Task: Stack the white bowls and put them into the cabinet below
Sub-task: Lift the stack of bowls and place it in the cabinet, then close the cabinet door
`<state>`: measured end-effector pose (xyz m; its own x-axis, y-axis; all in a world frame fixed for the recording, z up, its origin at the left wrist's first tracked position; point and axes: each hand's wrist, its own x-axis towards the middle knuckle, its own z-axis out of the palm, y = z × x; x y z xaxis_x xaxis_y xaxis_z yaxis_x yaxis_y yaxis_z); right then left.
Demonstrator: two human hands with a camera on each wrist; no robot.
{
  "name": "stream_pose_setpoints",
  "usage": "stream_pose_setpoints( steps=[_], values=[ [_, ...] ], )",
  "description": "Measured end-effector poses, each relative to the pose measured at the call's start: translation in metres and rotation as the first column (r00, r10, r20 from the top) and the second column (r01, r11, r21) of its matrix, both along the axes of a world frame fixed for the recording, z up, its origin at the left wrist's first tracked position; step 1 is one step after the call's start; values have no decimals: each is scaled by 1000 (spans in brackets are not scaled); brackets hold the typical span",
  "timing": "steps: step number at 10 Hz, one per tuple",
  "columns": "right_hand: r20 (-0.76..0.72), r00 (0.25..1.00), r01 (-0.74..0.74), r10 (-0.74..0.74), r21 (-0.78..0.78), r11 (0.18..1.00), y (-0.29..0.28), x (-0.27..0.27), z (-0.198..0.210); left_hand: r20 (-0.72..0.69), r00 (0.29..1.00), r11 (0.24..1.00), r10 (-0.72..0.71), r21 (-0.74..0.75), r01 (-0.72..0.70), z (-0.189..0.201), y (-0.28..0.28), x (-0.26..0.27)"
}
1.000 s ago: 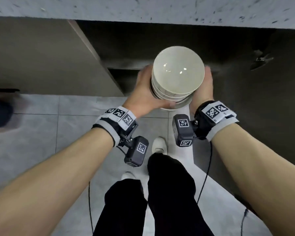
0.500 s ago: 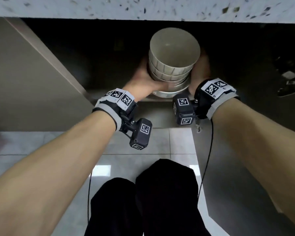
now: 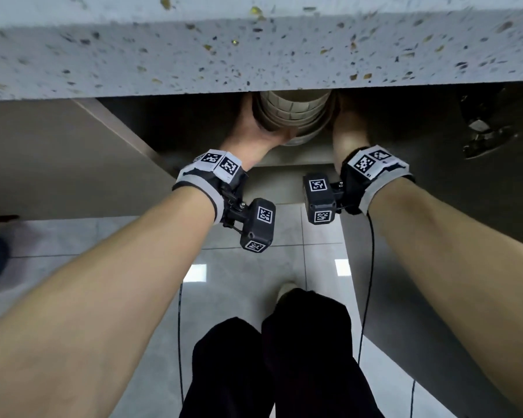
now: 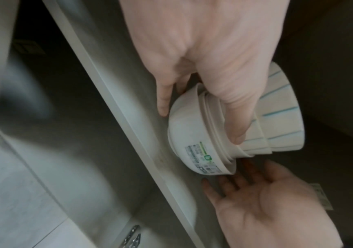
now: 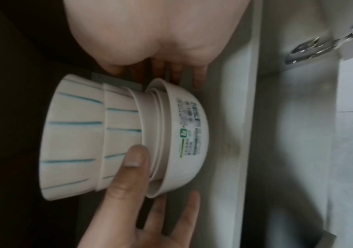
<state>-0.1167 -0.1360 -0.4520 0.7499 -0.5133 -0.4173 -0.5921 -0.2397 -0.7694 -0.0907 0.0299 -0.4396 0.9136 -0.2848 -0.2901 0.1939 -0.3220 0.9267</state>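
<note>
A stack of white bowls (image 3: 293, 116), the upper ones ribbed with blue stripes, the bottom one plain with a printed label, is inside the open cabinet; the countertop edge hides its top in the head view. My left hand (image 3: 254, 131) grips the stack (image 5: 86, 142), thumb (image 5: 135, 157) pressed on its side and the other fingers spread under it. My right hand (image 4: 256, 201) lies open, straight fingers at the bottom bowl (image 4: 192, 134). The bottom bowl's base is at the cabinet floor (image 5: 230, 117); contact cannot be told.
The speckled stone countertop (image 3: 254, 49) overhangs the cabinet mouth. An open grey door (image 3: 435, 297) with a metal hinge (image 3: 483, 137) stands on the right, a closed panel (image 3: 58, 161) on the left. My legs (image 3: 284, 357) stand on the tiled floor below.
Both hands carried the stack forward and down into the cabinet, so its top is now under the countertop edge. The right hand's fingers have come off the stack's side.
</note>
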Motion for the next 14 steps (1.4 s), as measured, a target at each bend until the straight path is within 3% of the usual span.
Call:
stream_pose_setpoints(
  steps=[1,2,3,4,5,6,7,8,9,10,12,14],
  values=[
    [-176,977,-150,118,-182,972,-1,-20,13,-18,999,978,-36,207,39,9,5,-12],
    [-10,999,-47,46,-84,995,9,-44,32,-54,998,937,11,348,9,22,12,-30],
    [120,988,119,-100,-164,979,18,-76,52,-54,996,948,64,316,-44,37,26,-62],
    [184,973,137,-138,17,990,33,-113,87,-48,998,938,-30,344,45,65,44,-99],
    [241,950,199,-200,28,980,45,-153,135,3,986,929,-168,335,158,112,58,-131],
    [305,907,303,-291,8,953,47,-188,194,117,956,912,-268,351,212,170,73,-154],
    [294,917,320,-269,-141,937,36,-216,243,323,887,892,-329,414,180,230,87,-161],
    [128,968,250,-217,-376,892,14,-240,266,443,824,853,-352,515,88,274,98,-152],
    [-121,978,89,-170,-494,865,-11,-266,268,316,863,709,-394,702,67,287,106,-138],
    [-297,937,1,-183,-524,852,-31,-287,265,163,888,556,-429,823,118,281,118,-123],
    [-386,902,36,-193,-379,925,-36,-284,278,125,894,460,-430,882,98,279,111,-113],
    [-380,911,77,-158,-219,973,-12,-278,292,-62,919,400,-390,888,229,297,99,-113]
  ],
)
